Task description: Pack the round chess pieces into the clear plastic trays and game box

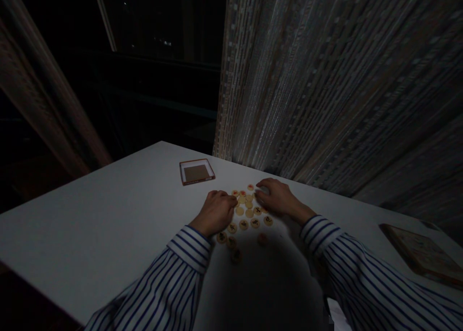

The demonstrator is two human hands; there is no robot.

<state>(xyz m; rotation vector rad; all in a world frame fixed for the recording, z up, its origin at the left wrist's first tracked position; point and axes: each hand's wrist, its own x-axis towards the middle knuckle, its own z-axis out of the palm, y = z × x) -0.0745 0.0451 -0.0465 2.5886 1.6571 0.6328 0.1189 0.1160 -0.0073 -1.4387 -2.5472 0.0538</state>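
Note:
Round wooden Chinese chess pieces (pixel 243 224) lie loosely grouped on a white table. Some show dark characters, others red ones, and several have plain faces up. My left hand (pixel 216 212) rests at the group's left side, its fingers bent and the fingertips against a plain piece (pixel 239 211) or just beside it. Across the group, my right hand (pixel 278 197) curves in with thumb and fingers apart, close to a red-marked piece (pixel 251 187). No piece shows between the right fingers. The undersides of the left fingers are hidden.
An open shallow box (pixel 183 178) stands beyond my left hand. At the far right lies a flat framed box or board (pixel 421 251). Curtains (pixel 267 80) hang behind the white table (pixel 119 210). A pale object (pixel 339 314) shows under my right sleeve. The light is dim.

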